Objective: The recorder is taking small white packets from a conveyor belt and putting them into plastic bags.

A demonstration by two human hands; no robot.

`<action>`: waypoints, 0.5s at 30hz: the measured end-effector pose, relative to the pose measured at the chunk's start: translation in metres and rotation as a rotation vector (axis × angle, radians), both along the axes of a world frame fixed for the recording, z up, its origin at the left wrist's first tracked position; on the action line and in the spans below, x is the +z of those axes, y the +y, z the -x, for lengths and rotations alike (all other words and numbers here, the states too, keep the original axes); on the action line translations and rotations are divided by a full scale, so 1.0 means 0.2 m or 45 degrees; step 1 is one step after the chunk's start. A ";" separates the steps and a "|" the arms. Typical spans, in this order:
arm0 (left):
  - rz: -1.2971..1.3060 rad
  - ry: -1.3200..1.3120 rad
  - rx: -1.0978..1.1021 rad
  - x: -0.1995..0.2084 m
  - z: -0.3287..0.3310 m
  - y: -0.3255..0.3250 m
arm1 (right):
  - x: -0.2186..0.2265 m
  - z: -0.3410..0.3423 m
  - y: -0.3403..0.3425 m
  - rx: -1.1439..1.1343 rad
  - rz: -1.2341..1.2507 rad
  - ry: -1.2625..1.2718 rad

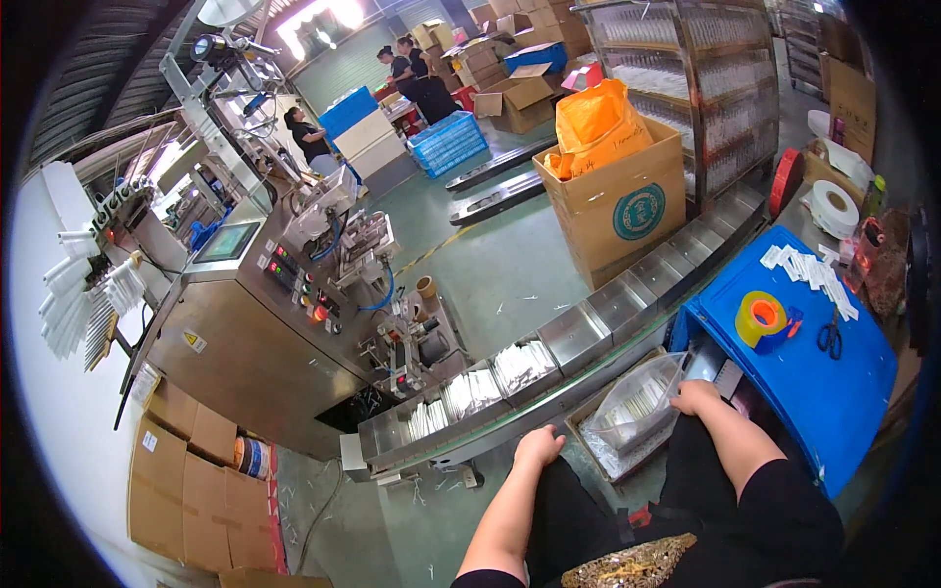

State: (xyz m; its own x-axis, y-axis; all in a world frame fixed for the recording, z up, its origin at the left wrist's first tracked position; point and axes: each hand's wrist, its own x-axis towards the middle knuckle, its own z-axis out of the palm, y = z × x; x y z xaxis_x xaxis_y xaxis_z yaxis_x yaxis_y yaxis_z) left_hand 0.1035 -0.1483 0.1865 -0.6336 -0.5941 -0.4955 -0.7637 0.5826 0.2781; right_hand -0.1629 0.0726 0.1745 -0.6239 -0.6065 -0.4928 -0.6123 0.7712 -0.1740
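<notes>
At my right side, my right hand (694, 396) is closed on the upper rim of a clear plastic tub (627, 423). Slim white packets lie inside the tub, which sits tilted over a shallow cardboard box (600, 459). My left hand (539, 446) is by my thigh, in front of the conveyor edge. Its fingers look curled, with the thumb to the right and nothing visible in it. Beyond both hands runs a conveyor of metal trays (578, 338). The nearer trays hold bunches of white packets (470, 394).
On the right, a blue table (833, 392) carries tape rolls (762, 316), black scissors (830, 338) and loose white strips (806, 270). A steel machine (255, 333) stands left. Behind the conveyor are a large carton (627, 211) and a rack (701, 98). Several people work farther back.
</notes>
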 end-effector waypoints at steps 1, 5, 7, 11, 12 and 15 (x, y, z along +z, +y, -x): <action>0.006 0.003 -0.009 0.00 0.00 0.00 | -0.01 0.00 0.00 -0.002 0.000 0.000; 0.017 0.013 -0.017 -0.01 -0.01 -0.01 | 0.01 -0.01 0.00 0.009 0.003 0.007; 0.016 0.023 -0.015 -0.02 -0.01 -0.01 | 0.01 -0.01 0.00 0.012 0.006 0.010; 0.012 0.023 -0.006 0.00 -0.01 0.00 | -0.01 0.00 0.00 0.007 0.002 0.002; 0.010 0.029 0.004 0.01 -0.01 0.00 | -0.01 0.00 0.00 0.004 0.000 0.001; 0.008 0.037 0.016 0.02 0.00 0.01 | -0.04 0.01 0.00 -0.036 0.038 0.028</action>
State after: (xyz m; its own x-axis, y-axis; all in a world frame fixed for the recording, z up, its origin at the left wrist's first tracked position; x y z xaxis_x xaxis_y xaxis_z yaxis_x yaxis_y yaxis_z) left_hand 0.1039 -0.1463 0.1904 -0.6399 -0.6054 -0.4734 -0.7629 0.5746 0.2964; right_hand -0.1650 0.0729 0.1662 -0.6515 -0.6026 -0.4609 -0.5942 0.7830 -0.1838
